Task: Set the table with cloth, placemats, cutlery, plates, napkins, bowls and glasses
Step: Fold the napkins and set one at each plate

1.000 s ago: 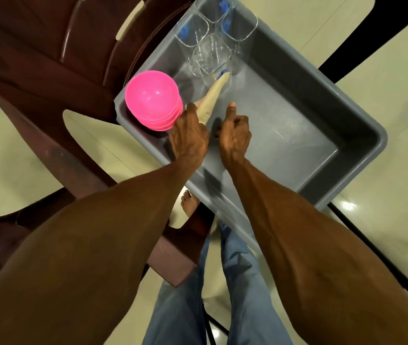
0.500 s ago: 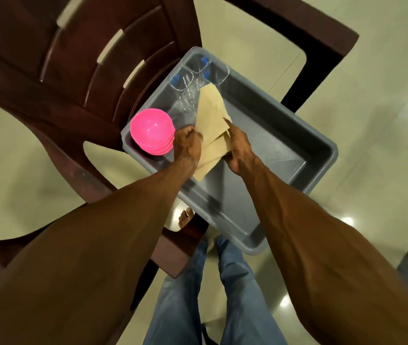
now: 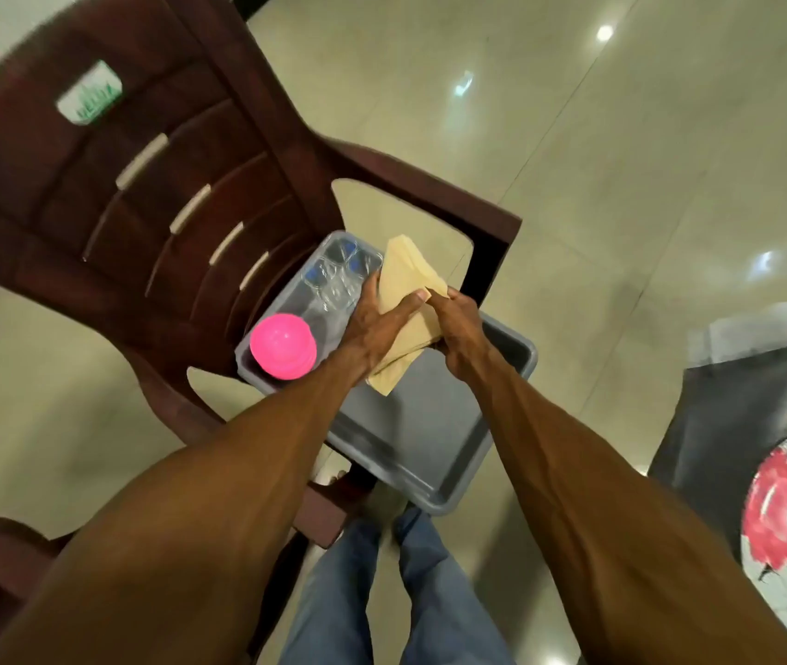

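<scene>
Both my hands hold a stack of folded beige napkins [image 3: 403, 280] above a grey plastic tub [image 3: 423, 439]. My left hand [image 3: 375, 324] grips the stack from the left with the thumb across its front. My right hand [image 3: 461, 324] clasps its right edge. Inside the tub, a stack of upturned pink bowls [image 3: 282, 346] sits in the near-left corner. Several clear glasses [image 3: 339, 280] stand in the far corner, partly behind the napkins.
The tub rests on the seat of a dark brown plastic chair [image 3: 142, 184]. A table with a grey cloth and floral placemat [image 3: 785, 511] is at the right edge. Glossy beige tiled floor [image 3: 622, 160] surrounds everything. My jeans-clad legs [image 3: 382, 592] are below.
The napkins have been lifted out of the tub and now sit higher between both hands. The view has pulled back and up, bringing the table at the right into sight.
</scene>
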